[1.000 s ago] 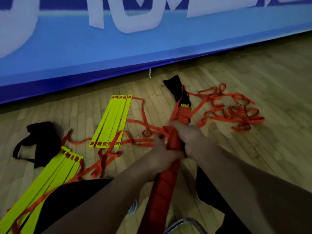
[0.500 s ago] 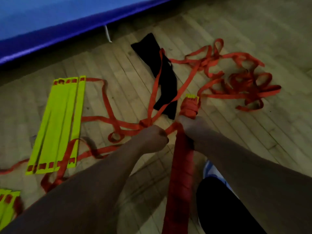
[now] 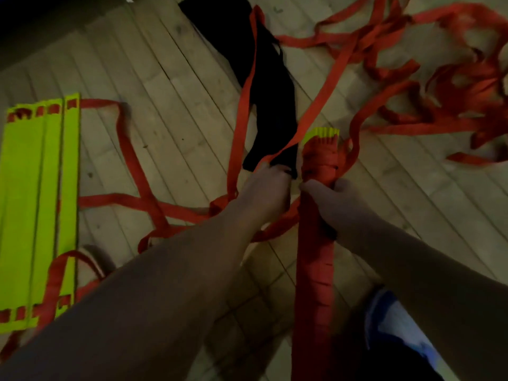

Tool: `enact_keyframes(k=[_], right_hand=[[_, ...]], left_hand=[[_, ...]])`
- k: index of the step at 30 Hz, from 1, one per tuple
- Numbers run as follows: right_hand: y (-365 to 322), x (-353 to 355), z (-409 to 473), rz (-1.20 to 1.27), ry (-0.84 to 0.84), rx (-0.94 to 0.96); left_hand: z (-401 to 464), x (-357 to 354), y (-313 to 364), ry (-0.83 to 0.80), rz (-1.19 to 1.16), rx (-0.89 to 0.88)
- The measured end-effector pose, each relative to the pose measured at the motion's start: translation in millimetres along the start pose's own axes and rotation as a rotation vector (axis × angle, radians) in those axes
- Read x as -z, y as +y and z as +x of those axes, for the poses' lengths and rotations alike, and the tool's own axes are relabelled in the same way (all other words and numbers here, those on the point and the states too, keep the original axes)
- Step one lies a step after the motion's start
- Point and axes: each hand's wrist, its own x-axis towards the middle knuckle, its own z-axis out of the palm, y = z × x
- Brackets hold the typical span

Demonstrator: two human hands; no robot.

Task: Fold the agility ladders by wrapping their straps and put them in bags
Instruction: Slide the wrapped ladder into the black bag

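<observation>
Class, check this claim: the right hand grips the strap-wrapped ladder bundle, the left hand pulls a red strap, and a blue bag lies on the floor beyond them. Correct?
Not quite. The head view shows the bag is black, not blue. The right hand does grip the wrapped bundle, and the left hand holds the red strap.

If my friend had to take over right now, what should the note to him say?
Left hand: closed on the loose strap.
Right hand: gripping the bundle near its top.
Bundle: rungs wrapped in red almost to the yellow tips.
Black bag: on the floor just beyond the hands, empty-looking.
Strap pile: far right, tangled.
Second ladder: flat at left, unwrapped.
Left: finish the wrap, bag it, then do the second ladder.
</observation>
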Motion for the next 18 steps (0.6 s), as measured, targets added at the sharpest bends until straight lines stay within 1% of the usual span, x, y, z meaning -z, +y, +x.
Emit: enact_keyframes(k=[1,3,5,7,9,12,16,18], right_hand=[[-4.1,3.7,-1.9,-0.006,-0.004,0.000],[-20.0,9.0,-14.3,0.018,-0.042,0.045],[-44.7,9.8,-40.4,0.058,-0.144,0.148],[-74.2,6.9,-78.6,0.061,-0.249,0.306],[-97.6,1.9,-113.8,0.045,-0.322,0.433],[-134.3,-2.9,-190.6,-0.032,-0.355,0.526],[-161.2,-7.0,-279.5,0.023,-0.516,0.509],[-165.9,-9.3,-327.3,-0.009,-0.623,0.508]], left_hand=[[-3.0,13.9,-0.2,0.107,-0.135,0.042],[-16.3,54.5,0.5,0.233,-0.473,0.143],[-41.1,107.9,2.5,0.374,-0.765,0.141],[-79.5,161.8,6.2,0.454,-1.015,0.121],[-119.0,201.5,9.9,0.472,-1.096,0.101],[-199.5,256.2,18.2,0.543,-1.199,0.071],[-301.3,288.5,37.7,0.602,-1.477,0.058],[-352.8,294.8,50.3,0.666,-1.551,0.063]])
